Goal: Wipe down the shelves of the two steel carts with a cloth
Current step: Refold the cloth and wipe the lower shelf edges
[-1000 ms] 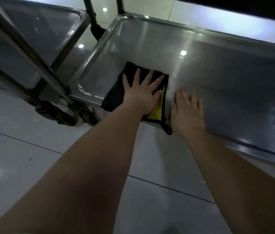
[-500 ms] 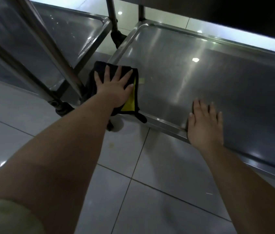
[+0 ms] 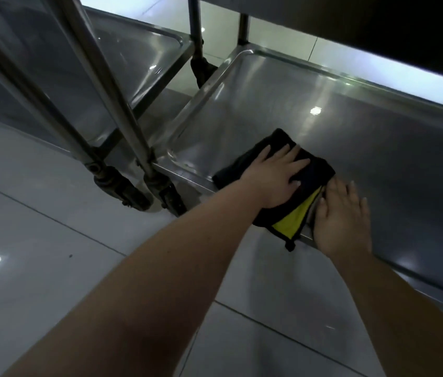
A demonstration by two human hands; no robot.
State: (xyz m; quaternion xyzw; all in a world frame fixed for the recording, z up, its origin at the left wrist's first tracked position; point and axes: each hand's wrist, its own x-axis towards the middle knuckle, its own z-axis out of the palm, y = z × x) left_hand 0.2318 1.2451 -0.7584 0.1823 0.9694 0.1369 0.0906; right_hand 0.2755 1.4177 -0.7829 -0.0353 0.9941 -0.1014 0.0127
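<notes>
A folded black cloth (image 3: 311, 175) with a yellow underside lies on the bottom steel shelf (image 3: 364, 137) of the right cart, near its front left corner. My left hand (image 3: 274, 180) presses flat on the cloth with fingers spread. My right hand (image 3: 342, 216) rests flat on the shelf's front edge, right beside the cloth and touching its right border. A cloth corner hangs over the shelf's front rim. The bottom shelf of the left cart (image 3: 133, 58) lies to the left of it.
Steel cart legs (image 3: 106, 85) slant down to castors (image 3: 122, 189) on the glossy tiled floor (image 3: 51, 254) at left. Another castor (image 3: 201, 69) sits between the two carts at the back. A dark upper shelf (image 3: 378, 28) overhangs the right cart's bottom shelf.
My left hand has slid the cloth rightward from the shelf's front left corner, back beside my right hand. The right hand stays on the front edge.
</notes>
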